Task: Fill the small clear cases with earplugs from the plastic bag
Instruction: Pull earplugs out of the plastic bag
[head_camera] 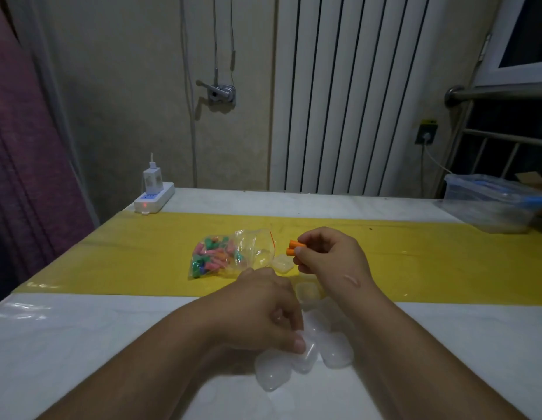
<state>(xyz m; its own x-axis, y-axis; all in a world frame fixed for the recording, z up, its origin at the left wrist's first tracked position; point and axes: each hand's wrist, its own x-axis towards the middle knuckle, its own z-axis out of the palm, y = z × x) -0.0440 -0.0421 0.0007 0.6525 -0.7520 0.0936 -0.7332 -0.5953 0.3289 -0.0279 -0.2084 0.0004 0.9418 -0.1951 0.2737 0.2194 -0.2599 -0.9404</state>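
The right hand [327, 256] pinches two orange earplugs [295, 248], likely soft and light. The left hand [263, 310] grips a clear case [306, 356], probably slippery; the bag [227, 257] lies at eleven o'clock.

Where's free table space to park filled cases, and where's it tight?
Free: the yellow strip right of the right hand, up to the plastic bin; the white top left of the left hand; yellow strip between bag and power strip. Crowded: centre, where cases cluster around both hands and bag.
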